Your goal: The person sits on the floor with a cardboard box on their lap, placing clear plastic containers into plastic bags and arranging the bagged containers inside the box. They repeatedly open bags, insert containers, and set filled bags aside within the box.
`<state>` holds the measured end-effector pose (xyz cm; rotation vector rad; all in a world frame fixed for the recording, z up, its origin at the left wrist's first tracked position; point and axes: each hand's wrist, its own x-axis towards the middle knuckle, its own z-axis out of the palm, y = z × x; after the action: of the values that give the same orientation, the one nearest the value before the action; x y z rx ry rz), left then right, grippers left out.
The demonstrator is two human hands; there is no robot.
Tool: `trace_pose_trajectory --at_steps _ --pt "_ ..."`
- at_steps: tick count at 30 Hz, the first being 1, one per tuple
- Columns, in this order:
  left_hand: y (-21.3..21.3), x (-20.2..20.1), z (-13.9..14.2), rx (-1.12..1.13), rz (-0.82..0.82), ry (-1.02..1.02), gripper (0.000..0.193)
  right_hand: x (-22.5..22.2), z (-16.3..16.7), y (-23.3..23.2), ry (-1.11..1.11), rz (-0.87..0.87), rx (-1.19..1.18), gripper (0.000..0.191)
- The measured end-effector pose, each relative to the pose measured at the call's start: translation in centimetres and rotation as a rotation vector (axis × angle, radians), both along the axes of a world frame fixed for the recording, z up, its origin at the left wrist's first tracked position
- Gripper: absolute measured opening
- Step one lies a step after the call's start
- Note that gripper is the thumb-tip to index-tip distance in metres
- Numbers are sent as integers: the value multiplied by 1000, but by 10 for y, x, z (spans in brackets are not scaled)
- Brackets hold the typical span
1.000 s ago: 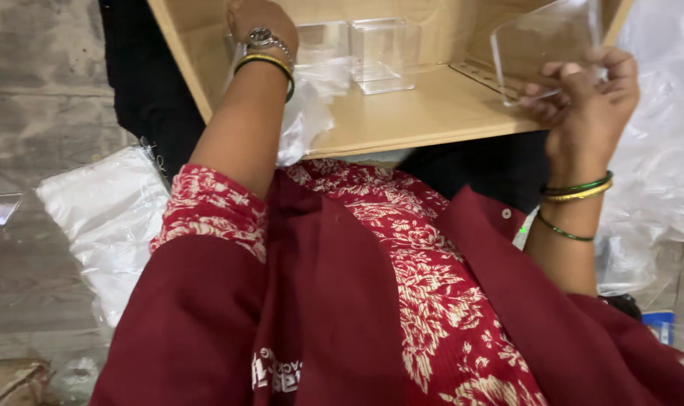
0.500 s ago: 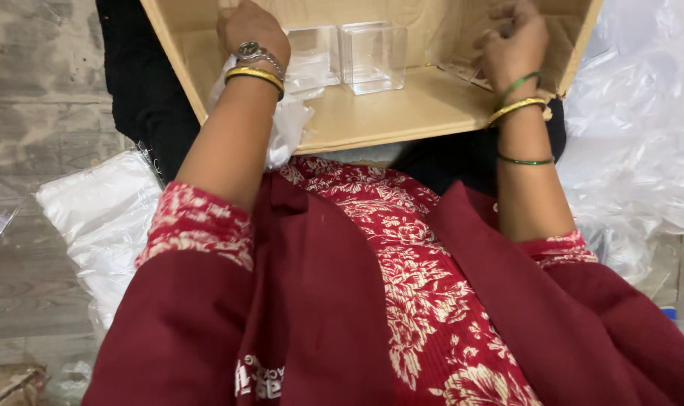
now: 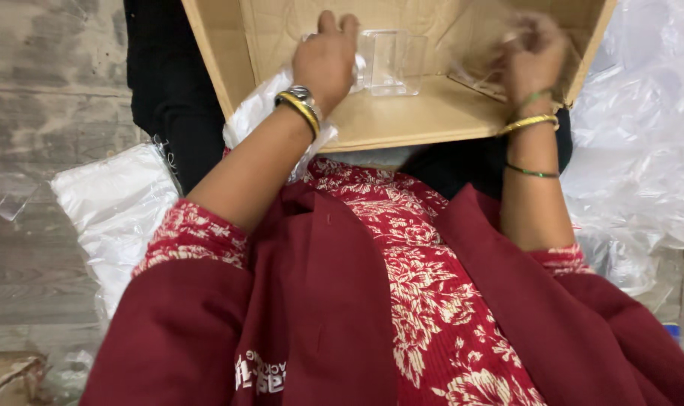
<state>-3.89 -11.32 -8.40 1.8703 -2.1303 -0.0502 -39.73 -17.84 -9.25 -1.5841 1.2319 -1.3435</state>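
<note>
Risk noted: clear plastic box (image 3: 391, 62) stands inside the cardboard carton (image 3: 222, 68); I see left hand (image 3: 325, 59) touching it, fingers curled. Right hand (image 3: 534, 56) is blurred, grip indeterminable; a knock could tip the box.

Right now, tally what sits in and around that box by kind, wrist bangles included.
Cardboard box: 1
Clear plastic containers that can be made out inside it: 1
Bangles on the left hand's wrist: 2
Bangles on the right hand's wrist: 3
White plastic bags beside the lap: 1
Total: 8
</note>
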Motion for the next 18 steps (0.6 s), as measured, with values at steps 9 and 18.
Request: trace_pose_trajectory --at_steps 9,18 --pt "-40 58 -24 417 52 404 61 -226 46 144 -200 -877 423 24" --pt "-7 65 79 107 86 429 26 -252 19 216 845 -814 1040 22"
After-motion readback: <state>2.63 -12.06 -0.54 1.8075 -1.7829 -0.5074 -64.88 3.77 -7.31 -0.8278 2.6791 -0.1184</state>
